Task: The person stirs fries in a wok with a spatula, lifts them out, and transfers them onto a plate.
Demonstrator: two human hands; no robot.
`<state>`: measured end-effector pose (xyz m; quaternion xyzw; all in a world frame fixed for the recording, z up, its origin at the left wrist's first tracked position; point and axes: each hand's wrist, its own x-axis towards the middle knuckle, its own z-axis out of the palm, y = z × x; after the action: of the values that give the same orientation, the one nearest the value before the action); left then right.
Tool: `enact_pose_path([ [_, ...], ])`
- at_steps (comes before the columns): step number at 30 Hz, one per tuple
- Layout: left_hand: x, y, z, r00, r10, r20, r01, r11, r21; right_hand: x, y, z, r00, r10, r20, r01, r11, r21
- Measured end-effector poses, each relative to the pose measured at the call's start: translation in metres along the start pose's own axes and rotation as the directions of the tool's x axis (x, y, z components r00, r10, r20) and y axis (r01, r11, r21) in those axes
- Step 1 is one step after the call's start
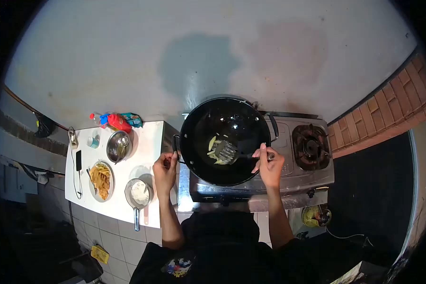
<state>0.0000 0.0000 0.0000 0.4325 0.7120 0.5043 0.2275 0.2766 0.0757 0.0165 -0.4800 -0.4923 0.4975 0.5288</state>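
A large black wok (pixel 207 120) with two loop handles sits on the stove in front of me. My left hand (pixel 164 171) is closed around the lower part of its left handle (pixel 176 142). With closed fingers, my right hand (pixel 270 168) holds a slotted spatula (pixel 228 152) over the wok's right side. The spatula's metal head is low in the wok, beside several pale yellow strips (pixel 211 146) that look like potato fries. Most of the spatula's handle is hidden by my fingers.
On the left, a white table (pixel 120 210) bears a plate of fried food (pixel 101 180), a metal bowl (pixel 119 146), a strainer with white contents (pixel 139 193), a cup (pixel 93 142) and packets (pixel 119 122). A bare burner (pixel 311 147) lies right of the wok.
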Motion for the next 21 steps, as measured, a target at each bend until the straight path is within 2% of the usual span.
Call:
enact_pose_path([
  [3, 0.003, 0.004, -0.01, 1.0, 0.012, -0.005, -0.011, 0.998, 0.068, -0.004, 0.0, 0.012, 0.999, 0.015, -0.044, -0.013, 0.999, 0.045],
  [9, 0.003, 0.003, -0.006, 1.0, 0.018, 0.003, -0.018, 0.998, 0.057, -0.002, -0.004, 0.004, 0.999, -0.041, 0.014, 0.041, 0.999, -0.025],
  [15, 0.002, 0.001, -0.003, 1.0, -0.006, 0.0, 0.006, 0.999, 0.039, 0.003, -0.008, 0.004, 0.999, -0.034, -0.04, 0.034, 0.999, -0.008],
  [18, 0.001, -0.002, -0.002, 1.0, 0.024, 0.003, -0.024, 0.998, 0.064, 0.008, 0.005, 0.012, 0.996, -0.085, 0.009, 0.085, 0.995, 0.06],
  [21, 0.001, 0.0, -0.002, 1.0, -0.001, 0.008, 0.0, 0.999, 0.054, 0.009, 0.012, 0.015, 0.996, -0.069, 0.056, 0.069, 0.998, 0.004],
])
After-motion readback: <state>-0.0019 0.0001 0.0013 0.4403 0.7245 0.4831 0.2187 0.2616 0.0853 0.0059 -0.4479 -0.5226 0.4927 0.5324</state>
